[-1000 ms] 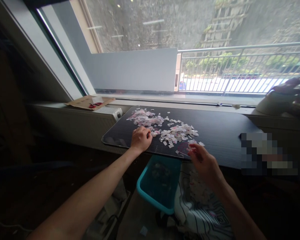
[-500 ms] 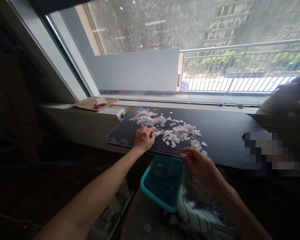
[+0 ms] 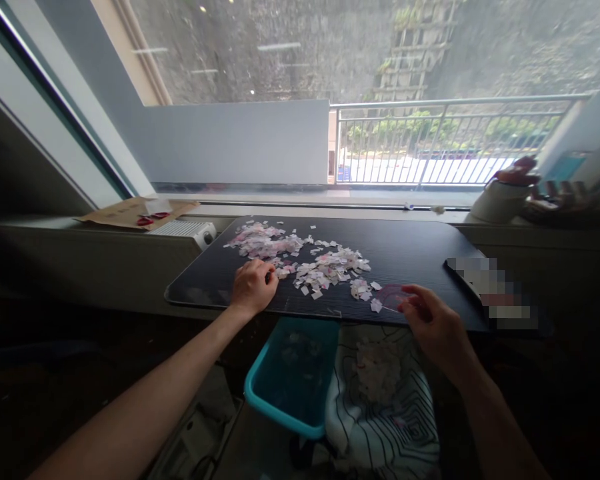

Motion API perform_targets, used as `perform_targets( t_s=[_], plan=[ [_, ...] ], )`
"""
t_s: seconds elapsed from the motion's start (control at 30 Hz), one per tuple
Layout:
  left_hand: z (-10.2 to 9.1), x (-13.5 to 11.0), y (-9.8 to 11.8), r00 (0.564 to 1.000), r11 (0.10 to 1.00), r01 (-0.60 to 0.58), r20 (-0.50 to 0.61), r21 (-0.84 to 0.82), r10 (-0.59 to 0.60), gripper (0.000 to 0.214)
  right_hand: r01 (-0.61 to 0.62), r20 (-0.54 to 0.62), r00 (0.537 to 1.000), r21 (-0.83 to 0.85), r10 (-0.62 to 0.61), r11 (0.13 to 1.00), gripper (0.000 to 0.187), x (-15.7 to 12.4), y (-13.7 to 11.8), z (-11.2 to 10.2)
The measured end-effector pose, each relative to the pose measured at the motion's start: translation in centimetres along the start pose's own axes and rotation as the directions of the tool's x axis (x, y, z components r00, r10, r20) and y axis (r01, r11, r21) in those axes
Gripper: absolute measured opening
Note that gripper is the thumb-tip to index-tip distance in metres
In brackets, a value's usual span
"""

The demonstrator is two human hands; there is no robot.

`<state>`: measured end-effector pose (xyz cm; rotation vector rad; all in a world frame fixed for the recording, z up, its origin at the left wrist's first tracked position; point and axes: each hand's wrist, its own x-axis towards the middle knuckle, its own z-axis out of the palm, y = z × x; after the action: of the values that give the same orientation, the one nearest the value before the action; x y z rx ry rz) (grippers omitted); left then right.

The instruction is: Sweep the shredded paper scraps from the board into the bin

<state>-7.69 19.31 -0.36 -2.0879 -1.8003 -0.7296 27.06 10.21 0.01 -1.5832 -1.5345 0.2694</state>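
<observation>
Many small whitish and pinkish paper-like pieces (image 3: 330, 268) lie in loose heaps on the dark table (image 3: 405, 247). My left hand (image 3: 254, 287) rests at the table's front edge, beside the left heap. Its fingers are curled closed, and what they hold, if anything, is hidden. A thin, see-through pinkish-purple piece with a rounded outline (image 3: 391, 295) is pinched between the thumb and fingers of my right hand (image 3: 430, 320). That hand is above the front edge, just right of a small group of the pieces (image 3: 363, 289).
Below the table edge stand a turquoise bin (image 3: 260, 393) and a striped cloth (image 3: 380, 433) with more pieces on it. A phone-like object (image 3: 463, 273), partly blurred out, lies at right. Red-handled scissors (image 3: 153, 218) rest on brown cardboard (image 3: 113, 215) by the window.
The view has turned right, so the scene sits further left. My right hand has moved right with the see-through piece, past the small group. My left hand keeps its place beside the heap.
</observation>
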Motion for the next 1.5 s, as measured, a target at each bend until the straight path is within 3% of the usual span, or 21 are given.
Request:
perform_targets(
  t_s=[0.17,0.3,0.43,0.57,0.7,0.87,0.97,1.1,1.23,1.3,1.4,1.5],
  plan=[
    [0.0,0.0,-0.1,1.0,1.0,-0.003,-0.003,0.003,0.003,0.017,-0.044,-0.072,0.997,-0.038,0.041,0.998,0.032,0.1,-0.2,0.0],
    [-0.1,0.1,-0.1,1.0,1.0,-0.002,-0.004,0.0,0.002,0.018,-0.053,-0.014,0.998,0.042,0.053,0.998,0.032,0.2,-0.1,-0.6],
    [-0.1,0.1,0.0,1.0,1.0,-0.003,-0.004,0.0,0.003,0.018,-0.064,-0.069,0.996,-0.002,0.064,0.998,0.033,0.4,0.1,-0.8],
    [-0.2,0.1,0.1,1.0,1.0,-0.004,-0.004,0.001,0.004,0.018,-0.08,0.001,0.997,0.058,0.08,0.995,0.034,0.7,0.0,-0.8],
    [-0.2,0.1,0.1,1.0,1.0,-0.005,-0.004,0.001,0.005,0.018,-0.118,-0.057,0.992,-0.028,0.117,0.993,0.036,1.3,0.0,-0.7],
    [-0.2,0.0,0.1,1.0,1.0,-0.001,-0.004,0.005,0.001,0.018,-0.183,0.081,0.981,0.116,0.174,0.976,0.045,2.0,-0.1,-0.1],
    [-0.2,0.1,0.1,1.0,1.0,-0.003,0.0,0.009,0.003,0.018,-0.203,0.057,0.979,0.139,0.197,0.969,0.049,2.1,0.0,0.0],
    [-0.3,0.1,0.2,1.0,1.0,-0.004,0.006,0.014,0.004,0.018,-0.177,0.105,0.98,0.049,0.171,0.983,0.047,2.0,-0.1,0.3],
    [-0.3,0.1,0.2,1.0,1.0,0.001,0.012,0.018,-0.002,0.018,-0.183,0.181,0.972,0.172,0.151,0.968,0.051,2.1,-0.9,0.9],
    [-0.3,0.1,0.2,1.0,1.0,0.005,0.014,0.019,-0.005,0.018,-0.175,0.177,0.974,0.196,0.14,0.965,0.052,2.2,-1.1,0.8],
    [-0.3,0.1,0.3,1.0,1.0,0.01,0.019,0.021,-0.011,0.018,-0.121,0.179,0.978,0.09,0.104,0.989,0.047,2.3,-0.8,0.3],
    [-0.3,0.0,0.3,1.0,1.0,0.014,0.022,0.02,-0.014,0.017,-0.077,0.094,0.992,-0.01,0.078,0.997,0.045,2.6,-0.5,0.2]
  ],
)
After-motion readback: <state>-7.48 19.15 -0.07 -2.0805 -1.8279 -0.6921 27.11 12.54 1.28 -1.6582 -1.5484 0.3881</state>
